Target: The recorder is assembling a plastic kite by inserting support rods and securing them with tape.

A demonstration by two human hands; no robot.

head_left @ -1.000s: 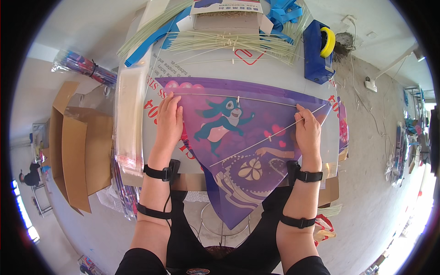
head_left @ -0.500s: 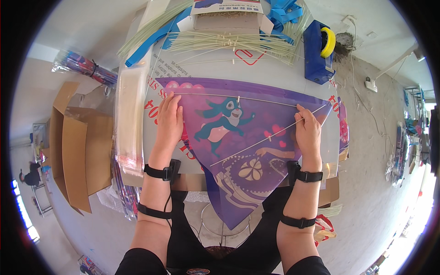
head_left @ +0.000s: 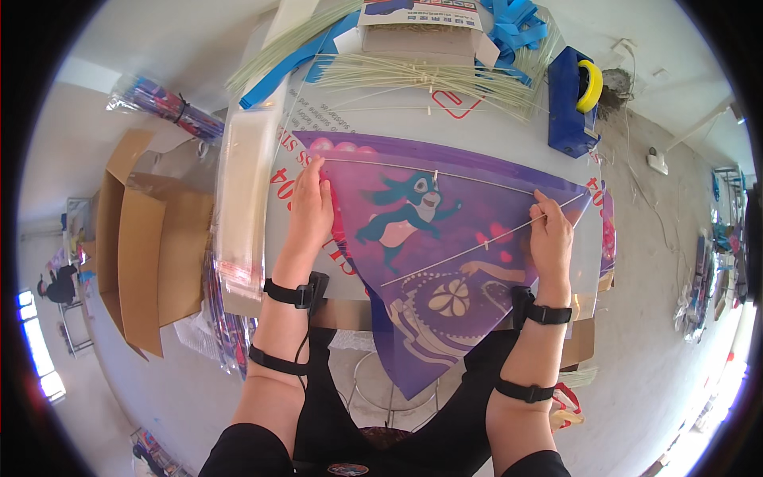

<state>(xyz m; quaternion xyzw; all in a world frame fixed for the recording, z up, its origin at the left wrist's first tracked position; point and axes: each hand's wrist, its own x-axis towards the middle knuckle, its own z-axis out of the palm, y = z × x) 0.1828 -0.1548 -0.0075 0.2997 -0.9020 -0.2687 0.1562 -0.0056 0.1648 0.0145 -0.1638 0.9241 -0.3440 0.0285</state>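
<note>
A purple and pink kite, printed with a teal cartoon rabbit, lies spread on the worktable, its pointed lower end hanging over the near edge. One thin pale rod runs along its upper part; a second thin rod slants from the right corner down toward the middle. My left hand is closed with its fingertips at the left end of the upper rod. With bent fingers, my right hand pinches near the upper rod's right end, where the slanting rod passes close by the fingers.
Bundled pale rods lie behind the kite, before an open carton. A blue tape dispenser stands at the back right. Clear plastic sleeves are stacked along the left edge, with a cardboard box beyond them.
The whole scene has shifted slightly right in the view. Both hands keep nearly the same places on the kite and rods.
</note>
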